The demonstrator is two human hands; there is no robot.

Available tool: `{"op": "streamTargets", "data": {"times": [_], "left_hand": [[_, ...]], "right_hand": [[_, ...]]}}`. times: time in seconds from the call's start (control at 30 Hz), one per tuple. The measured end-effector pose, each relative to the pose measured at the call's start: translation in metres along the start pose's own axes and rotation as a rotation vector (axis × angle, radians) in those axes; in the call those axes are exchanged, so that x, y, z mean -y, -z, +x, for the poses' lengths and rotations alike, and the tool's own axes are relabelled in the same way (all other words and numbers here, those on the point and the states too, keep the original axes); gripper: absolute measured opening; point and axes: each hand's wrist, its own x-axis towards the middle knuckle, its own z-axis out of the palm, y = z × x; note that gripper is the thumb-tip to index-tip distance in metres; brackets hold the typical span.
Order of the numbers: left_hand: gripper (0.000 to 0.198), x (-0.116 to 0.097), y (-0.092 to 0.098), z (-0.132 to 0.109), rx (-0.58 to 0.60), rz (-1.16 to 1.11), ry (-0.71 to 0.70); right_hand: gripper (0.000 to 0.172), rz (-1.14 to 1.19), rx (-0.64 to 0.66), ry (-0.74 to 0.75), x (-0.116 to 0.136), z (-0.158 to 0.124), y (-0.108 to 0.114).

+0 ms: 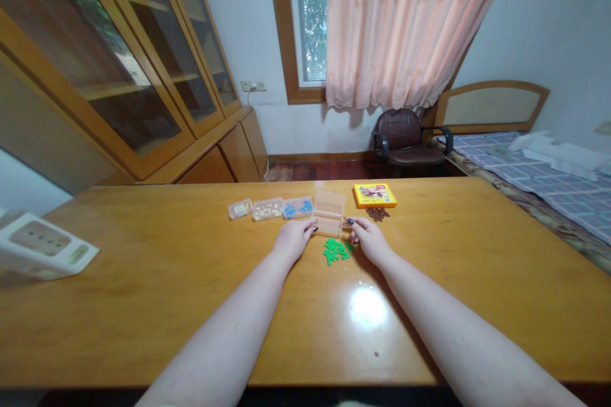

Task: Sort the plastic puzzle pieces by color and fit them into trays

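Observation:
Both my hands rest on a wooden table (143,280) on either side of a small clear plastic box (329,211) with its lid up. My left hand (294,237) touches the box's left front corner with curled fingers. My right hand (367,237) has its fingertips at the box's right front corner. A heap of several small green pieces (336,250) lies on the table between my hands, just in front of the box. Whether either hand truly grips the box is hard to make out.
Three small clear boxes sit in a row to the left: one with white bits (239,208), one with cream pieces (268,208), one with blue pieces (298,207). A yellow booklet (375,194) and brown pieces (377,213) lie right. A white carton (41,248) sits far left.

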Motion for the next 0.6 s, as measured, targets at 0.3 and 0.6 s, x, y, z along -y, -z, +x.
{"op": "streamTargets", "data": {"times": [0.3,0.6], "left_hand": [[0.037,-0.006,-0.002,-0.006,0.079,0.139,-0.113],[0.026,-0.016,0.003,-0.010,0.014,0.151,-0.156]], "right_hand": [[0.033,-0.332,-0.003,0.108,0.001,0.000,0.007],[0.017,-0.831,0.225,0.171,0.013,-0.001,0.022]]}}
